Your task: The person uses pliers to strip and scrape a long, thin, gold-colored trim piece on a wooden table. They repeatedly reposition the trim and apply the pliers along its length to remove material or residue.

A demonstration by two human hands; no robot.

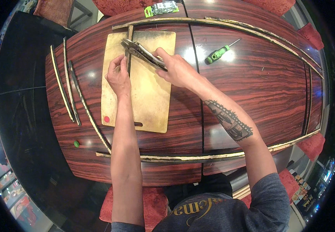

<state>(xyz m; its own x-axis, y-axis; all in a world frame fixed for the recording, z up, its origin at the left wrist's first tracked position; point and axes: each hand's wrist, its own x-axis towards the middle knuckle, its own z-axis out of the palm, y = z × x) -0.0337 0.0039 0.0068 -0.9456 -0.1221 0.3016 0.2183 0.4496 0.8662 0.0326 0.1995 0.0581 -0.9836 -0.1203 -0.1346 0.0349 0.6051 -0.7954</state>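
My right hand (179, 70) is closed around the handles of metal pliers (146, 55). Their jaws meet a narrow dark wooden strip (130, 31) near its far end. The strip lies lengthwise over a pale cutting board (152, 94). Just nearer than the jaws, my left hand (118, 76) pinches that strip between thumb and fingers. The jaws' exact bite on the strip is too small to make out. A red dot and a handle slot mark the board's near end.
Long, rough-edged strips (210, 156) lie along the reddish wood-grain table's (248, 104) near, far and right sides. Shorter strips (61, 83) rest at left. A green-and-black screwdriver (217, 55), a small green cap (76, 144) and a blister pack (161, 8) are also there. Red chairs (146, 205) surround the table.
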